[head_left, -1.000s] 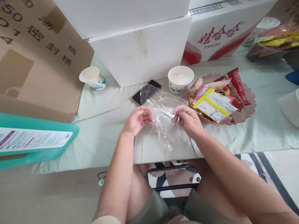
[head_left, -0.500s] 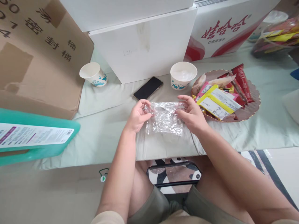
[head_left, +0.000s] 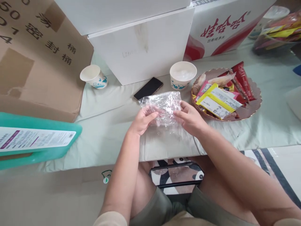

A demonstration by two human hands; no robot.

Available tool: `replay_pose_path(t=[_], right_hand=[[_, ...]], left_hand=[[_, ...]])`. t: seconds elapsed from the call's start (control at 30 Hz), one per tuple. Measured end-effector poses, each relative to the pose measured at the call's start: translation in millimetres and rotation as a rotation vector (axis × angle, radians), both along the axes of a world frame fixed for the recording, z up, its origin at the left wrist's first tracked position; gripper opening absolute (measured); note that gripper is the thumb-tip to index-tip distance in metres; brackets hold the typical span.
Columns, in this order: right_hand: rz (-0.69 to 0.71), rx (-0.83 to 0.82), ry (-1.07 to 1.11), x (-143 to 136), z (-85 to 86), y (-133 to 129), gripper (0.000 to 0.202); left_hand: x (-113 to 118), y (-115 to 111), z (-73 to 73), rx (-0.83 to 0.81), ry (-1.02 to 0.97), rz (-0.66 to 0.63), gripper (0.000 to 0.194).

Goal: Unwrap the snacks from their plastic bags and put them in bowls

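A crinkled clear plastic bag (head_left: pixel 168 105) is stretched between my two hands, above the front part of the table. My left hand (head_left: pixel 142 120) grips its left side, thumb on top and the fingers behind the film. On the right side, my right hand (head_left: pixel 189 117) pinches the bag between thumb and fingers. Just behind the bag lies a black phone (head_left: pixel 148 88), its near edge close to the film. A paper cup with whitish contents (head_left: pixel 182 77) stands behind my right hand.
To the right is a scalloped tray (head_left: pixel 255 108) of wrapped snacks (head_left: pixel 217 102). Another paper cup (head_left: pixel 93 77) tilts at the left. White boxes (head_left: pixel 145 47) line the back; a cardboard box (head_left: pixel 47 72) and a green container (head_left: pixel 70 135) stand left.
The bag has been raised away from me, its upper edge now standing above my hands and nearer the phone. My left hand has shifted its hold lower, behind the film.
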State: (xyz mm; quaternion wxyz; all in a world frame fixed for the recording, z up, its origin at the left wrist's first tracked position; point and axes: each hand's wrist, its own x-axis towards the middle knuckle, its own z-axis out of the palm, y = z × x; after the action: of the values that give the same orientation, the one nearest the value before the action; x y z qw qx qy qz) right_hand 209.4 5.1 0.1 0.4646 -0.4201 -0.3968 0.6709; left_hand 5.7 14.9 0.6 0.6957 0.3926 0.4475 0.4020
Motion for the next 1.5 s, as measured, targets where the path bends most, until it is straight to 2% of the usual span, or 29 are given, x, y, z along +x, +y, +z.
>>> replay_pose_path(t=[0.1, 0.17, 0.27, 0.37, 0.5, 0.67, 0.77, 0.83, 0.9, 0.93, 1.0, 1.07, 1.1, 1.13, 1.17, 1.23, 1.27, 1.3, 1.37, 1.43, 1.5], right_hand=[[0.122, -0.059, -0.032, -2.5, 6.3, -4.1, 0.027], [0.135, -0.064, -0.119, -2.5, 8.6, -4.3, 0.022], [0.133, -0.096, -0.226, -1.2, 9.7, -2.4, 0.019], [0.132, -0.122, -0.215, 0.4, 9.5, -1.5, 0.029], [0.107, -0.120, -0.086, 2.7, 7.6, -2.4, 0.041], [0.061, -0.187, 0.114, 2.5, 6.7, -0.7, 0.018], [0.035, -0.237, 0.112, 0.0, 7.7, 0.0, 0.027], [0.006, -0.213, 0.021, -2.0, 8.1, -1.3, 0.029], [-0.014, -0.173, -0.058, -4.0, 7.8, -3.6, 0.035], [-0.027, -0.156, -0.088, -5.0, 7.6, -4.9, 0.044], [-0.085, -0.115, -0.188, -7.2, 7.3, -7.2, 0.048], [-0.137, -0.043, -0.317, -10.7, 7.7, -9.1, 0.029], [-0.136, -0.003, -0.336, -13.1, 8.3, -9.9, 0.021], [-0.109, 0.032, -0.299, -15.7, 9.0, -10.5, 0.018], [-0.063, 0.057, -0.205, -18.4, 9.9, -11.0, 0.018], [0.045, 0.068, 0.055, -22.2, 11.5, -11.5, 0.017], [0.074, 0.061, 0.155, -22.7, 12.1, -11.5, 0.016], [0.075, 0.055, 0.210, -21.8, 12.6, -11.6, 0.014], [0.001, 0.058, 0.196, -16.2, 13.1, -12.1, 0.017], [-0.098, 0.075, 0.094, -7.2, 12.9, -13.6, 0.020], [-0.133, 0.079, -0.006, 1.9, 12.3, -15.5, 0.017]], left_hand=[[-2.6, 0.4, 1.8, 0.026, 0.032, -0.015, 0.043], [-4.4, 0.8, 2.8, 0.034, 0.096, -0.040, 0.041], [-8.3, 0.6, 5.3, 0.043, 0.207, -0.066, 0.038], [-13.8, -1.2, 8.3, 0.020, 0.245, -0.127, 0.041], [-20.6, -4.6, 10.3, -0.022, 0.128, -0.122, 0.048], [-24.3, -3.1, 12.4, -0.030, -0.062, -0.044, 0.034], [-24.4, 1.4, 12.1, -0.056, -0.102, -0.060, 0.043], [-23.8, 4.5, 9.2, -0.064, -0.029, -0.067, 0.059], [-22.5, 6.3, 5.5, -0.017, 0.144, -0.043, 0.059], [-21.3, 6.2, 4.3, 0.039, 0.263, 0.015, 0.052], [-16.4, 3.1, 5.1, 0.206, 0.539, 0.250, 0.042], [-6.5, -4.0, 9.3, 0.392, 0.739, 0.466, 0.039], [0.4, -8.5, 11.5, 0.455, 0.759, 0.489, 0.038], [8.2, -13.3, 13.0, 0.479, 0.713, 0.419, 0.038], [16.2, -17.7, 13.2, 0.457, 0.608, 0.298, 0.043], [29.4, -23.8, 9.5, 0.347, 0.376, 0.103, 0.054], [33.4, -24.9, 6.2, 0.293, 0.306, 0.066, 0.057], [35.0, -24.4, 3.0, 0.253, 0.287, 0.069, 0.055], [33.0, -18.0, 0.8, 0.244, 0.383, 0.149, 0.045], [29.4, -3.2, 7.7, 0.352, 0.580, 0.241, 0.030], [32.4, 20.8, 23.2, 0.559, 0.797, 0.313, 0.016]])
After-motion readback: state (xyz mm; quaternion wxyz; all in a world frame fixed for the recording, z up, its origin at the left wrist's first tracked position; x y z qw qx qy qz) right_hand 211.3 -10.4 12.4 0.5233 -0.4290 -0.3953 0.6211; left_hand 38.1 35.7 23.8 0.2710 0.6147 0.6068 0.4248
